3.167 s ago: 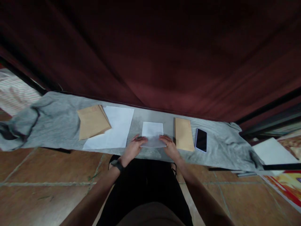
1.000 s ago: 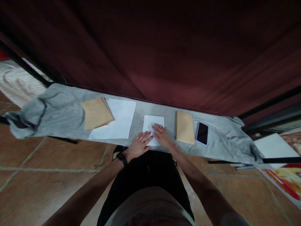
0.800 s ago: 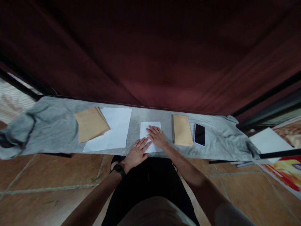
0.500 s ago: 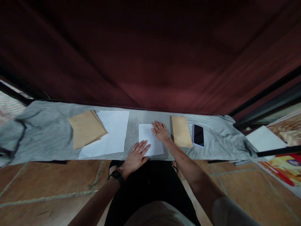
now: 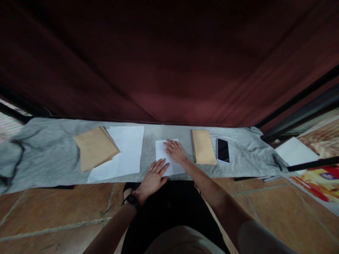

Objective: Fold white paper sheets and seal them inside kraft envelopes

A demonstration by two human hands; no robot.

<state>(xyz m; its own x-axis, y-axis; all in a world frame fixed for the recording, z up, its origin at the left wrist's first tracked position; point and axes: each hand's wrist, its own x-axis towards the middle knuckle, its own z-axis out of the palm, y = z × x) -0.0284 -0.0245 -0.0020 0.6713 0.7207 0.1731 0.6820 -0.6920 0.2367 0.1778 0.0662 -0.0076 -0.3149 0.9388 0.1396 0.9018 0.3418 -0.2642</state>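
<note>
A small white sheet of paper (image 5: 172,168), which looks folded, lies in front of me on the cloth-covered bench. My left hand (image 5: 154,176) rests flat on its lower left edge, fingers spread. Higher up on the same sheet, my right hand (image 5: 175,151) lies flat with its fingers stretched out. Both hands are open and cover part of the paper. Larger white sheets (image 5: 128,150) lie to the left, partly under several brown envelopes (image 5: 96,148). Right of my hands is a stack of brown envelopes (image 5: 203,146).
A phone (image 5: 222,150) lies right of the envelope stack. Grey cloth (image 5: 53,148) covers the narrow bench. A dark red curtain (image 5: 169,70) hangs behind it. Black metal bars (image 5: 312,164) and a white sheet (image 5: 296,151) are at the far right.
My right hand has slid left across the small paper, from its upper right edge toward its middle. My left hand has stayed in place. The view has shifted slightly.
</note>
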